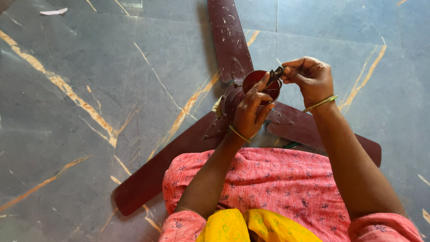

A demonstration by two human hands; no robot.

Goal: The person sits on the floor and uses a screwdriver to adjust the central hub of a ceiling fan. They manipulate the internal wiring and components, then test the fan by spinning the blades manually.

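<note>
Both forearms reach forward from the person's lap, elbows bent, and meet over the hub of a ceiling fan point(233, 96) that lies on the floor. The left hand point(250, 112) comes up from below with its wrist over the pink cloth point(273, 183) on the lap, fingers pointing away from the body; the right hand point(309, 78) comes in from the right with its wrist bent inward, a thin bangle point(319, 103) at the wrist. The floor point(89, 112) is grey stone tile with pale orange veins and straight joints, and a scrap of white paper point(53, 11) lies far off at the upper left. The fan's three maroon blades spread across the tiles, one pointing away, one towards the lower left, one passing to the right behind the right arm. The left hand is curled around a round maroon cup point(264, 85) above the hub, fingers on its rim and gripping it. The right hand is closed into a loose fist on a small dark tool point(276, 74), whose tip sits at the cup's rim, just beside the left fingertips.
</note>
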